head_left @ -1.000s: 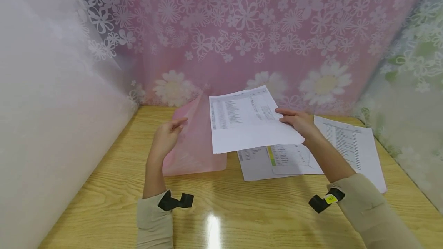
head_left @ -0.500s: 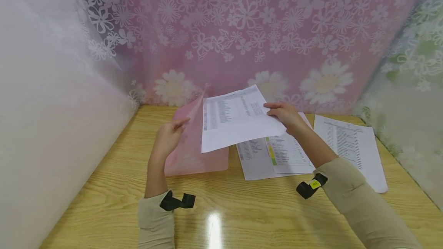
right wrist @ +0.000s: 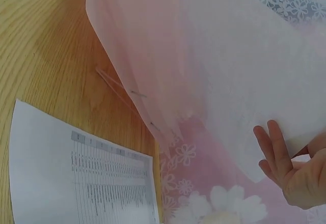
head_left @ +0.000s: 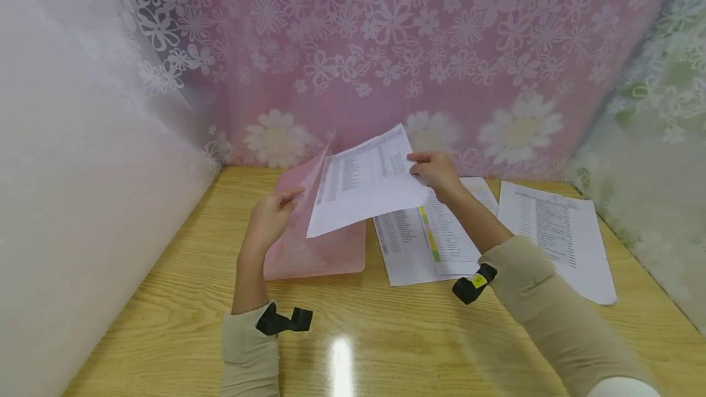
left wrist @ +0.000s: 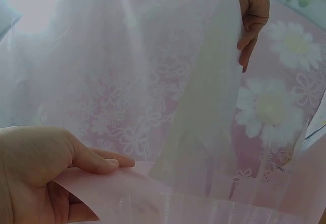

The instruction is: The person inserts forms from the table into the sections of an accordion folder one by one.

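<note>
Left grip (head_left: pixel 268 218) pinches one pink folder (head_left: pixel 314 250); right grip (head_left: pixel 436 171) pinches one sheet (head_left: pixel 361 185).

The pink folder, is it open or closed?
Open. The left hand holds the folder's front flap up, and the sheet is angled toward the gap.

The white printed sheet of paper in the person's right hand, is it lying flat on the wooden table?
No, the right hand holds the white printed sheet tilted in the air above the translucent pink plastic folder.
</note>
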A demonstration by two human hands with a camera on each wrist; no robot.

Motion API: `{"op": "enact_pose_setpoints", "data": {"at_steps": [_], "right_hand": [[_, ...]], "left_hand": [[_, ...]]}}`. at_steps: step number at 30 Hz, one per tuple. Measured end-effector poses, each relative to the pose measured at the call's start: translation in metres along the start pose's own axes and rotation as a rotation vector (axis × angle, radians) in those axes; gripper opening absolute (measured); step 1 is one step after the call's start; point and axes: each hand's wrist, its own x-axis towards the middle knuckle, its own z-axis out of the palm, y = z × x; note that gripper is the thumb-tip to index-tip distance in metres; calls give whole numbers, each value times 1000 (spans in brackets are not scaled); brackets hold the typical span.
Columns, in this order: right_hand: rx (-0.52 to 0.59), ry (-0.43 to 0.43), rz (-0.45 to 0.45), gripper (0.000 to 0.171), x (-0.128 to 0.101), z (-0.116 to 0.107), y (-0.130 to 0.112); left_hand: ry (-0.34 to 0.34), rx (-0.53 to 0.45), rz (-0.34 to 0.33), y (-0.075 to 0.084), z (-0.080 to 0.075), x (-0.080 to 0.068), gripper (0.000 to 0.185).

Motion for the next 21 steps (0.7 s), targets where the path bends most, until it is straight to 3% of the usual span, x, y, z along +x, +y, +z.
{"op": "enact_pose_setpoints", "data": {"at_steps": [8, 21], "right_hand": [[-16, 25, -88, 45, -3, 23, -3], [-35, 40, -161, 45, -8, 56, 6]], "left_hand": [[13, 18, 7, 1, 0, 0, 30], [16, 19, 10, 2, 0, 0, 30]]}}
